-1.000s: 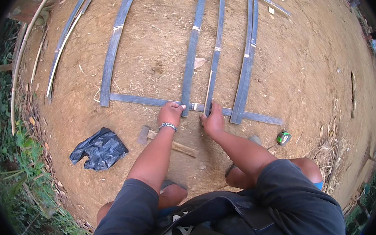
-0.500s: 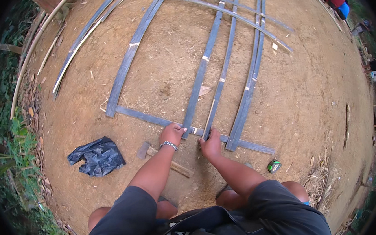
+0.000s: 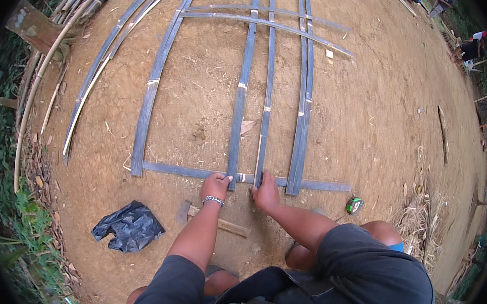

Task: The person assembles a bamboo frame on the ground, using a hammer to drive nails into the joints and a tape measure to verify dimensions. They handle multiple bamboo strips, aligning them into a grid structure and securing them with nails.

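Note:
Long dark bamboo slats lie on the ground, running away from me across a horizontal bamboo slat [image 3: 185, 171]. My left hand [image 3: 214, 188], with a chain bracelet at the wrist, is closed at the near end of a wide bamboo slat [image 3: 238, 123], thumb against its edge. To its right, my right hand [image 3: 265, 194] grips the near end of a narrow bamboo slat [image 3: 264, 128]; some of its fingers are hidden. Both ends lie by the cross slat. A hatchet-like tool [image 3: 229, 227] with a wooden handle lies below my left hand, partly behind my forearm.
A crumpled black plastic bag [image 3: 129, 227] lies at left, a green and black tape measure [image 3: 354, 205] at right. Other slats [image 3: 146, 110] stand farther left and right [image 3: 300, 133]. Bamboo poles [image 3: 42, 87] and a wooden post [image 3: 39, 27] line the left edge. People are far right.
The view has shifted, so the slats appear more upright and farther left. My hands stay at the same two slat ends; the right-hand slat looks slightly straighter alongside the left one.

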`<state>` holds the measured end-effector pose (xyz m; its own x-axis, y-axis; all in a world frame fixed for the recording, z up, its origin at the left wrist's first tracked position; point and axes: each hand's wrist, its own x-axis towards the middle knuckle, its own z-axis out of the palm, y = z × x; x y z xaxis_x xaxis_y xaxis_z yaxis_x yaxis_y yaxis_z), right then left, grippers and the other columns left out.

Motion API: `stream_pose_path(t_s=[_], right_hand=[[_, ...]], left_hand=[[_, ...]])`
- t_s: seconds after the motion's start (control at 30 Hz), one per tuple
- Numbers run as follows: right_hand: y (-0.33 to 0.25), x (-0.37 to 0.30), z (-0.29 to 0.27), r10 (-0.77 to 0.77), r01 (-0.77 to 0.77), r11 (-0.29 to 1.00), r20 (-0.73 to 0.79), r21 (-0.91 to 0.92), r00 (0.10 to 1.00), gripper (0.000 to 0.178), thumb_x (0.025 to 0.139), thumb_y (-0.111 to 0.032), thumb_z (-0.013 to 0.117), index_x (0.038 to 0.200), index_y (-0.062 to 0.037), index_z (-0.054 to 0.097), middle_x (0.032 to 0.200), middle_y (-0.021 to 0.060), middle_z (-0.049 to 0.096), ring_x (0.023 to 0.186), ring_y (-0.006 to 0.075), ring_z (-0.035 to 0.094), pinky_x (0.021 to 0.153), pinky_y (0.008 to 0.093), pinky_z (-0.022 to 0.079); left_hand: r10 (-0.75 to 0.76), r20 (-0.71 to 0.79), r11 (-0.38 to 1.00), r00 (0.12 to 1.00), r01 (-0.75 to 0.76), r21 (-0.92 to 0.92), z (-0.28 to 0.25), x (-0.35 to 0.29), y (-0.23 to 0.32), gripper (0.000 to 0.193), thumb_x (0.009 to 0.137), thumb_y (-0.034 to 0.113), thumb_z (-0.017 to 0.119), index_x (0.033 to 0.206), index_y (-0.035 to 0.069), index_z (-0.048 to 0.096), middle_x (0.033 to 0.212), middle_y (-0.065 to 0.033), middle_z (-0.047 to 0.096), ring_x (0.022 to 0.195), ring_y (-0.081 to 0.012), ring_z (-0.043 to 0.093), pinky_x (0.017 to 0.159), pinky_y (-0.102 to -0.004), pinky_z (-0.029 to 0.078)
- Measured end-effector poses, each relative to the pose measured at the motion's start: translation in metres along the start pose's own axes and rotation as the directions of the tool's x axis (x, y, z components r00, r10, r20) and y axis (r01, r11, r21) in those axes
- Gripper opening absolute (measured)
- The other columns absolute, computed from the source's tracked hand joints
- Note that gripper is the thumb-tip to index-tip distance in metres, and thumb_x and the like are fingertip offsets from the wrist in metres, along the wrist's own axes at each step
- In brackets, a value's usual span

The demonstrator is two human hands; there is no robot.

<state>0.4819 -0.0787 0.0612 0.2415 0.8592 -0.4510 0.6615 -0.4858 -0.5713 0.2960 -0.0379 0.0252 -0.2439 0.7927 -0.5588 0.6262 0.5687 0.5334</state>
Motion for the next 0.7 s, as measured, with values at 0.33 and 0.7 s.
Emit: stream_pose_path(t_s=[0.33, 0.7], right_hand=[[0.003, 0.003, 0.003, -0.020, 0.020, 1.000, 0.015, -0.001, 1.000, 0.066, 0.086, -0.015, 0.073, 0.142, -0.0045, 0.041, 0.137, 0.0228, 0.048, 0.128, 0.0431, 0.051, 0.108, 0.0477, 0.044], [-0.003, 0.001, -0.002, 0.004, -0.004, 1.000, 0.003, -0.001, 1.000, 0.069, 0.085, -0.014, 0.073, 0.144, -0.0049, 0.040, 0.135, 0.0221, 0.049, 0.125, 0.0427, 0.053, 0.106, 0.0482, 0.046]], left_hand=[[0.011, -0.006, 1.000, 1.000, -0.011, -0.005, 0.000, -0.001, -0.004, 0.033, 0.083, 0.041, 0.082, 0.091, 0.009, 0.075, 0.089, -0.0064, 0.078, 0.083, -0.0243, 0.074, 0.077, -0.0392, 0.055], [0.011, -0.024, 1.000, 1.000, -0.011, 0.004, -0.003, -0.007, 0.005, 0.031, 0.082, 0.039, 0.083, 0.088, 0.010, 0.076, 0.085, -0.0063, 0.078, 0.079, -0.0239, 0.074, 0.075, -0.0380, 0.055]])
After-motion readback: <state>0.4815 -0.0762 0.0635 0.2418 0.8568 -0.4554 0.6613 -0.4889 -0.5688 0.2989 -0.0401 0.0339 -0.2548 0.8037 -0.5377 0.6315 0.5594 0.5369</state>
